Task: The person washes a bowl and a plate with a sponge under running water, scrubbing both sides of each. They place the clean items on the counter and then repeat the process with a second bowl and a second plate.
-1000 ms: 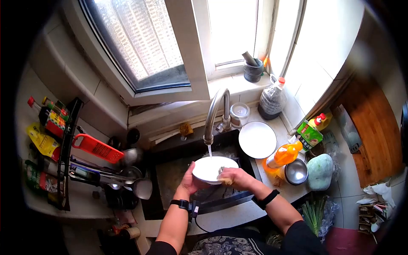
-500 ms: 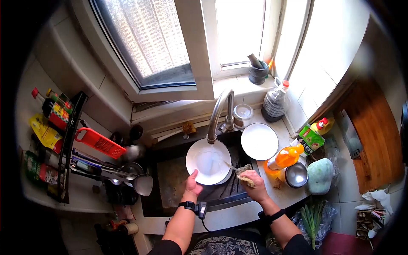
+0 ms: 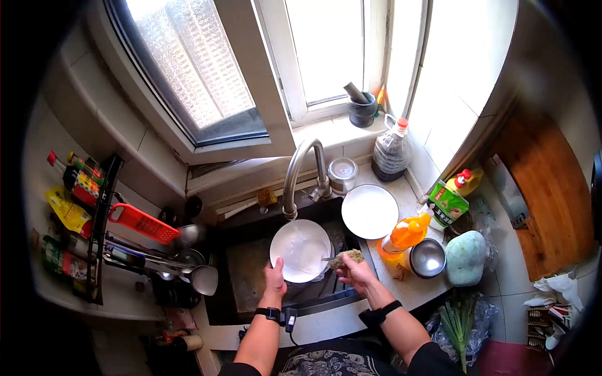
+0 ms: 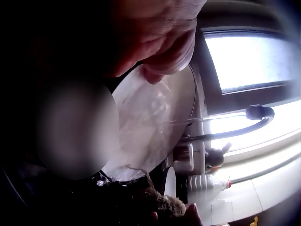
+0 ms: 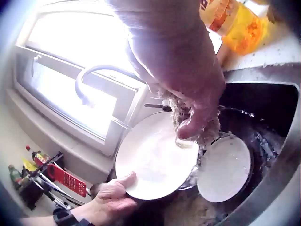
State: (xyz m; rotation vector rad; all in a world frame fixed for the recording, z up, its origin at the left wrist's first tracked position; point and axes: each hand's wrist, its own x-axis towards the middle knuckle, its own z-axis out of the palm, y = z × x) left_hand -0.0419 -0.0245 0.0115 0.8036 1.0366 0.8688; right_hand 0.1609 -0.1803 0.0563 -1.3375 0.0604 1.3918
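Note:
A white plate [image 3: 301, 250] is held face up over the sink, under running water. My left hand [image 3: 274, 277] grips it at the near-left rim, with the thumb lying on the upper face. In my right hand [image 3: 359, 274] is a tan, fibrous loofah scrubber [image 3: 347, 259], right at the plate's right edge. A loose strand of it reaches over the rim. In the right wrist view, fingers curl round the wet loofah beside the plate, and a second white dish [image 5: 224, 169] sits lower in the sink. Water sheets across the plate in the left wrist view.
The tap [image 3: 295, 182] arches over the black-rimmed sink [image 3: 219, 294]. On the right counter stand another white plate [image 3: 370, 212], an orange bottle [image 3: 402, 237], a metal bowl [image 3: 427, 257] and a pale green melon [image 3: 466, 257]. A utensil rack [image 3: 103, 232] hangs at left.
The plate went from tilted to face up under the water. My right hand with the loofah moved off the plate to the right, then came back to its right rim. The head view shifted.

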